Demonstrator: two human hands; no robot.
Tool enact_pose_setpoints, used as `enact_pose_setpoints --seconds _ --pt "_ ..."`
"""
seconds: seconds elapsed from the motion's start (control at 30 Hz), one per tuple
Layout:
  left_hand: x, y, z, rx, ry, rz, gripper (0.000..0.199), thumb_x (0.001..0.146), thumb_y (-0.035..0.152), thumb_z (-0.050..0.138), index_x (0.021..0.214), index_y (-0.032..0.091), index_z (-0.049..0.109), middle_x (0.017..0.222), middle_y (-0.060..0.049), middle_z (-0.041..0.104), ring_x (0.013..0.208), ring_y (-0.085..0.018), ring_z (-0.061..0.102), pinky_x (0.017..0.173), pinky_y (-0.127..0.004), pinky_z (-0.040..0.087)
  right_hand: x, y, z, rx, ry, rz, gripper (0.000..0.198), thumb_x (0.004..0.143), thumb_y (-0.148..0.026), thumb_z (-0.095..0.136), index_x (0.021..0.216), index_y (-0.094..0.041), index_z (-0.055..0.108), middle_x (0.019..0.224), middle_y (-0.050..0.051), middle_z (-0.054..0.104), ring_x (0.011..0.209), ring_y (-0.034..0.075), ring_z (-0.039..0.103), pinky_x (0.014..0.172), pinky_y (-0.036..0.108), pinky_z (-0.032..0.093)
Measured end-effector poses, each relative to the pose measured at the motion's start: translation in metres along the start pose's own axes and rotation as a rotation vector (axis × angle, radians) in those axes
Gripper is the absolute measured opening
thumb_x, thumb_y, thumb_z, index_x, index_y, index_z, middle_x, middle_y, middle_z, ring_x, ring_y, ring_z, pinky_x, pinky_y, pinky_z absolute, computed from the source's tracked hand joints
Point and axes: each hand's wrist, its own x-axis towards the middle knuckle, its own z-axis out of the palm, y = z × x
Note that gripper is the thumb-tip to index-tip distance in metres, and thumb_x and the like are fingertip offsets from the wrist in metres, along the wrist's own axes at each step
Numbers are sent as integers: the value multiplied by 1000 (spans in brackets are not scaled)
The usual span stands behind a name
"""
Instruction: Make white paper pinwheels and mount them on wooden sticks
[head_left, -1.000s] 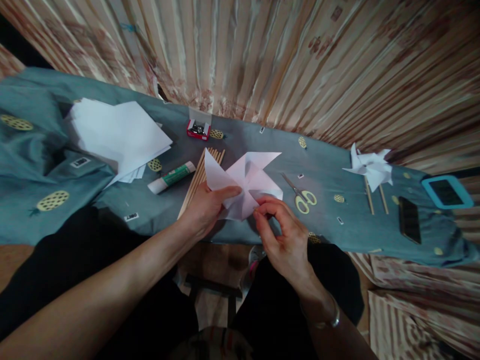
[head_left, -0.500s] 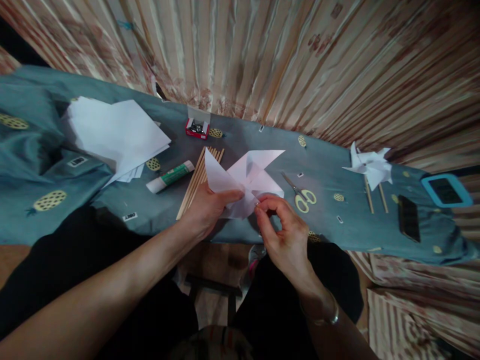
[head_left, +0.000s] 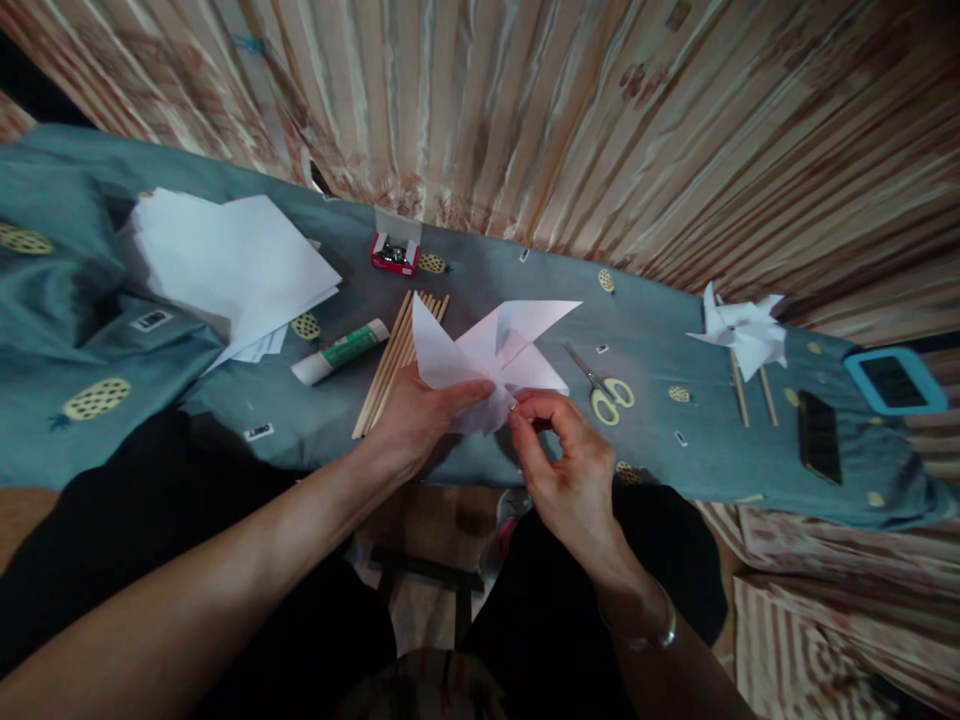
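A white paper pinwheel (head_left: 491,345) is held above the cloth with its blades folded outward. My left hand (head_left: 412,420) grips it from the lower left, the thumb pressed near its centre. At its lower right edge, my right hand (head_left: 562,445) is closed in a pinch of thumb and forefinger. Something small and shiny shows at those fingertips, too small to name. Beneath and left of the pinwheel lie several thin wooden sticks (head_left: 391,365). Scissors (head_left: 606,390) with pale yellow handles rest to the right.
A glue stick (head_left: 341,352), a red box (head_left: 395,256) of small shiny metal pieces and a stack of white paper (head_left: 240,255) lie leftward. Rightward are another pinwheel (head_left: 742,328), two sticks (head_left: 740,390), a phone (head_left: 819,437) and a blue-framed device (head_left: 895,380). Curtains (head_left: 480,120) hang behind.
The pinwheel has tilted slightly, its upper right blade reaching a bit farther right. My right fingertips have shifted only a little at its edge; both hands keep their hold.
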Motion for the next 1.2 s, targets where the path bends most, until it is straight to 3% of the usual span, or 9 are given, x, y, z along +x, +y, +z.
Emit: enact_pose_setpoints --seconds 0.5,0.73,0.9,0.97,1.07,1.2 --pt "2 0 -1 36 31 -2 31 50 17 83 78 14 69 75 -3 73 66 -17 66 66 -28 55 -2 -1 0 -47 20 -29 10 89 -13 55 86 -22 58 85 1 64 77 14 63 71 28 51" --pt "9 0 -4 118 59 59 32 48 21 85 75 14 70 73 -3 73 65 -17 66 65 -28 54 -8 -10 -6 -186 75 -221 12 88 -10 57 96 -19 58 105 9 65 105 21 62 90 36 52" --pt "11 3 -6 142 89 117 36 50 21 85 82 14 69 78 -2 73 68 -17 67 66 -28 54 -12 -20 -9 -135 -21 -282 16 88 -5 55 98 -17 57 100 9 66 96 18 64 86 34 54" --pt "11 3 -7 179 66 127 35 52 23 84 82 13 69 78 -2 73 68 -16 66 65 -27 54 -12 -21 -10 -149 4 -312 19 87 -4 56 100 -18 56 106 10 65 102 19 63 89 36 54" --pt "9 3 -8 270 -13 123 29 55 24 83 78 13 70 74 -3 73 65 -17 66 62 -27 54 -9 -17 -12 -222 73 -343 21 85 -8 60 102 -19 57 135 14 53 125 27 52 101 48 46" --pt "4 2 -6 443 -74 181 22 60 25 80 76 13 70 72 -4 73 64 -18 66 60 -27 53 -2 -9 -12 -217 69 -278 9 88 -16 58 94 -22 59 153 6 35 144 33 27 113 58 32"
